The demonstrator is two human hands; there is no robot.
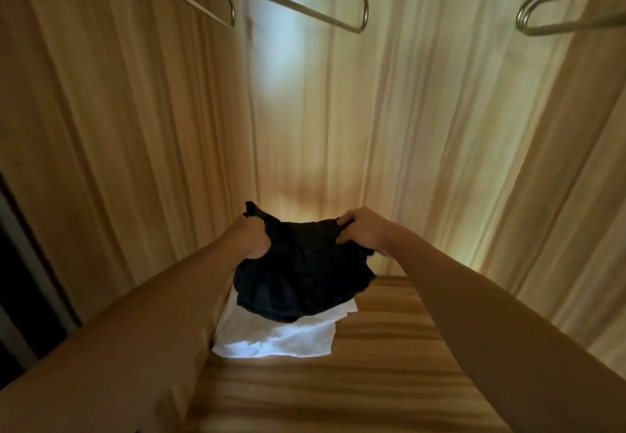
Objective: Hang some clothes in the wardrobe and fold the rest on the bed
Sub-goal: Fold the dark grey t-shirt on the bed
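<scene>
Centre frame, my left grip [250, 237] and right grip [360, 231] each curled tight on the black garment [301, 280], over white cloth [281, 337] on wardrobe shelf [372, 365], metal hangers [305, 2] along top edge

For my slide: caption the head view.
Left hand and right hand grip a black crumpled garment over white cloth on wooden shelf.

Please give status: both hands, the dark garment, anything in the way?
Hands: left hand and right hand grip the dark garment by its top edge. Garment bunched, over the white cloth on the wardrobe shelf. Empty hangers overhead, nothing blocking.
</scene>
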